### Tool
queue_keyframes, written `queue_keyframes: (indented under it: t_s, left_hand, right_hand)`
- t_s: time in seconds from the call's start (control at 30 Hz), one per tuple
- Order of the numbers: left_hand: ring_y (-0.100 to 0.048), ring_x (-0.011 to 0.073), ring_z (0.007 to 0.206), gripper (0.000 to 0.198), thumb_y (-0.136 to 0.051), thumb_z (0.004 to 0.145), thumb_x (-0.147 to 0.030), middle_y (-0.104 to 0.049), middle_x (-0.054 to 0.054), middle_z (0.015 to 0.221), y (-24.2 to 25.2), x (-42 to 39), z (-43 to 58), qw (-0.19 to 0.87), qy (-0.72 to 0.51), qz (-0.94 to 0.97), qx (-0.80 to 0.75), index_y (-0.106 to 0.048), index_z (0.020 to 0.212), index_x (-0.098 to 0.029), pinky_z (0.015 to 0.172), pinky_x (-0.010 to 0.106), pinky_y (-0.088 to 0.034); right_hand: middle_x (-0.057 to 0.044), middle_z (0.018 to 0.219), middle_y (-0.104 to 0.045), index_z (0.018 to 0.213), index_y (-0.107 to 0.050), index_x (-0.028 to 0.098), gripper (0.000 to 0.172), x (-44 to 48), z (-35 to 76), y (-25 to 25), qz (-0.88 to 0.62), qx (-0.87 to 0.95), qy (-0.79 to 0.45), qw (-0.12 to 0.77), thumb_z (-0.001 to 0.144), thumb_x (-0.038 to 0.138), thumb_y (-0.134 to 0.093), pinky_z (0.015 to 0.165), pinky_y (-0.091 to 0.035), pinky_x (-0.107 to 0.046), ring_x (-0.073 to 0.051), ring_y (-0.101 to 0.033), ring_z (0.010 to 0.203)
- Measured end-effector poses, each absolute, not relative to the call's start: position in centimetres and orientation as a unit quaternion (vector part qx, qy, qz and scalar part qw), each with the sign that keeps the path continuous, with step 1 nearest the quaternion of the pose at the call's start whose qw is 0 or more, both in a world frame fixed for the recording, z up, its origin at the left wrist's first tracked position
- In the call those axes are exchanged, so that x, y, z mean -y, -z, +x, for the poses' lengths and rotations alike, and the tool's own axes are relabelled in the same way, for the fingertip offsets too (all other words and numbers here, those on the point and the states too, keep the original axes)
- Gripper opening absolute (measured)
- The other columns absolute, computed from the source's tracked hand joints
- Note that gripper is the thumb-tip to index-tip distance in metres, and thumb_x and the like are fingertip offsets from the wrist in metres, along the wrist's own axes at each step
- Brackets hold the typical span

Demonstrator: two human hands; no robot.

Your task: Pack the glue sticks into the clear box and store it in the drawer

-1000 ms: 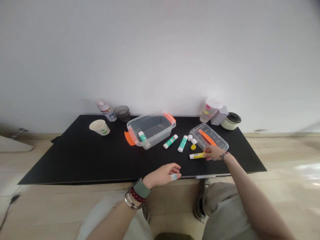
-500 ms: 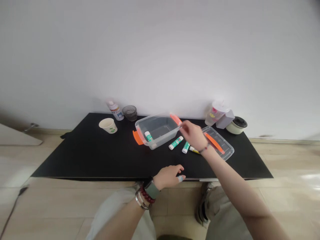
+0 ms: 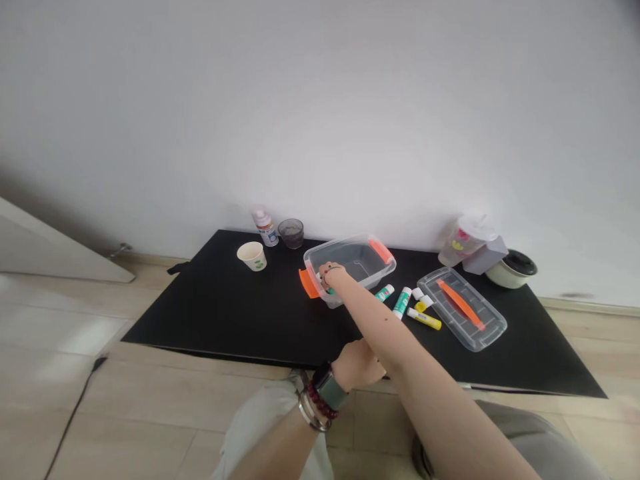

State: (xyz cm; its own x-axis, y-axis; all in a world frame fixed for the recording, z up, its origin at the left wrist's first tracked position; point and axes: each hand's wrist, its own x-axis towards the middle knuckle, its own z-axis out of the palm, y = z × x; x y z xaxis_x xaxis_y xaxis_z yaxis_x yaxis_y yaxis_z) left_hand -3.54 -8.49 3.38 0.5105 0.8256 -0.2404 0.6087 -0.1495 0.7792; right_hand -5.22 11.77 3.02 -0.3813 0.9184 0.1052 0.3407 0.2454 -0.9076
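Note:
My right hand (image 3: 330, 272) reaches down into the left end of the clear box (image 3: 360, 260) with orange latches; its fingers are hidden, and a bit of a green and white glue stick shows beside it. Under my right forearm, my left hand (image 3: 357, 363) rests near the table's front edge, its fingers covered by the arm. Right of the box lie a green glue stick (image 3: 385, 292), another green one (image 3: 402, 302) and a yellow one (image 3: 424, 319). Small white and yellow caps (image 3: 421, 305) are near them.
The clear lid (image 3: 463, 309) with an orange handle lies at the right of the black table (image 3: 240, 313). Behind it stand a lidded plastic cup (image 3: 463, 243), a grey box (image 3: 485, 255) and a pot (image 3: 511, 269). A paper cup (image 3: 253, 257), bottle (image 3: 265, 228) and glass bowl (image 3: 291, 233) stand left.
My right hand has moved left from the box's right side into its left end, its arm now crossing over my left hand. The whole view has shifted, so the table appears further right.

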Motion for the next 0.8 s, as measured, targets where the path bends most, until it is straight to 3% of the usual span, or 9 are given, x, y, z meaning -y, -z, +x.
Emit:
queue_keyframes:
  t_s: [0.1, 0.17, 0.23, 0.3, 0.37, 0.47, 0.57, 0.67, 0.8]
  left_hand:
    - [-0.063, 0.0397, 0.108, 0.039, -0.056, 0.086, -0.037, -0.067, 0.018, 0.116, -3.4, 7.9, -3.5, 0.442, -0.113, 0.723, -0.519, -0.061, 0.119, -0.016, 0.094, 0.051, -0.046]
    - [-0.06, 0.0363, 0.115, 0.054, -0.058, 0.086, -0.042, -0.063, 0.019, 0.126, -3.2, 7.4, -3.5, 0.466, -0.199, 0.688, -0.52, -0.05, 0.133, -0.015, 0.099, 0.048, -0.044]
    - [-0.054, 0.0345, 0.125, 0.065, -0.06, 0.086, -0.044, -0.056, 0.021, 0.136, -3.0, 6.8, -3.4, 0.472, -0.312, 0.643, -0.516, -0.041, 0.141, -0.014, 0.106, 0.049, -0.039]
    - [-0.049, 0.0331, 0.13, 0.068, -0.063, 0.085, -0.045, -0.051, 0.021, 0.141, -3.0, 6.4, -3.1, 0.484, -0.397, 0.601, -0.497, -0.038, 0.142, -0.017, 0.108, 0.049, -0.036]
    - [-0.053, 0.0301, 0.126, 0.069, -0.063, 0.085, -0.048, -0.053, 0.019, 0.138, -3.1, 6.3, -2.6, 0.533, -0.421, 0.576, -0.454, -0.036, 0.142, -0.02, 0.102, 0.046, -0.043]
    - [-0.067, 0.0206, 0.09, 0.06, -0.053, 0.088, -0.059, -0.065, 0.011, 0.108, -3.3, 6.6, -1.5, 0.653, -0.347, 0.55, -0.389, -0.04, 0.134, -0.021, 0.072, 0.031, -0.051]
    - [-0.05, 0.0087, 0.051, 0.052, -0.042, 0.09, -0.067, -0.056, -0.002, 0.069, -2.8, 7.3, -0.6, 0.692, -0.269, 0.546, -0.389, -0.053, 0.102, -0.017, 0.049, 0.021, -0.036]
    - [-0.034, 0.0068, 0.047, 0.055, -0.04, 0.089, -0.07, -0.044, -0.005, 0.058, -2.0, 7.8, -0.3, 0.676, -0.258, 0.56, -0.404, -0.053, 0.082, -0.017, 0.045, 0.021, -0.027]
    - [-0.026, 0.0067, 0.047, 0.055, -0.041, 0.088, -0.07, -0.038, -0.006, 0.056, -1.9, 7.9, -0.2, 0.698, -0.255, 0.546, -0.387, -0.054, 0.083, -0.017, 0.044, 0.021, -0.021]
  right_hand:
    - [0.002, 0.055, -0.052, 0.051, -0.038, 0.023, 0.038, -11.4, -2.4, -5.9, -0.483, 0.726, -0.383, 0.305, 0.062, 0.021, -0.075, 0.071, -0.053, -0.035, -0.023, -0.067, 0.08]
    - [0.0, 0.061, -0.057, 0.064, -0.045, 0.022, 0.037, -10.3, 1.5, -8.7, -0.499, 0.747, -0.337, 0.283, 0.055, 0.015, -0.08, 0.075, -0.054, -0.039, -0.027, -0.066, 0.085]
    - [0.0, 0.07, -0.06, 0.085, -0.05, 0.02, 0.039, -8.1, 6.4, -11.3, -0.504, 0.748, -0.319, 0.291, 0.059, 0.018, -0.078, 0.076, -0.055, -0.041, -0.025, -0.065, 0.082]
    - [0.001, 0.08, -0.062, 0.11, -0.045, 0.021, 0.05, -4.7, 11.2, -12.8, -0.48, 0.714, -0.384, 0.333, 0.069, 0.025, -0.073, 0.071, -0.057, -0.036, -0.018, -0.065, 0.075]
    - [0.003, 0.088, -0.061, 0.122, -0.037, 0.026, 0.06, -0.8, 14.7, -12.5, -0.467, 0.643, -0.474, 0.379, 0.074, 0.032, -0.072, 0.065, -0.058, -0.033, -0.015, -0.064, 0.072]
    - [0.004, 0.086, -0.056, 0.112, -0.044, 0.026, 0.05, 3.8, 17.2, -9.4, -0.487, 0.567, -0.532, 0.397, 0.074, 0.043, -0.073, 0.058, -0.057, -0.028, -0.012, -0.062, 0.068]
    - [0.005, 0.069, -0.049, 0.092, -0.05, 0.023, 0.033, 5.7, 17.9, -5.9, -0.534, 0.555, -0.504, 0.391, 0.087, 0.055, -0.056, 0.047, -0.047, -0.022, -0.011, -0.054, 0.057]
    - [0.005, 0.058, -0.041, 0.074, -0.05, 0.021, 0.039, 5.6, 19.0, -4.4, -0.576, 0.594, -0.42, 0.374, 0.092, 0.056, -0.048, 0.046, -0.036, -0.021, -0.009, -0.042, 0.051]
    - [0.005, 0.055, -0.037, 0.066, -0.05, 0.02, 0.04, 5.2, 20.3, -4.5, -0.582, 0.619, -0.39, 0.355, 0.09, 0.052, -0.05, 0.045, -0.026, -0.022, -0.009, -0.032, 0.05]
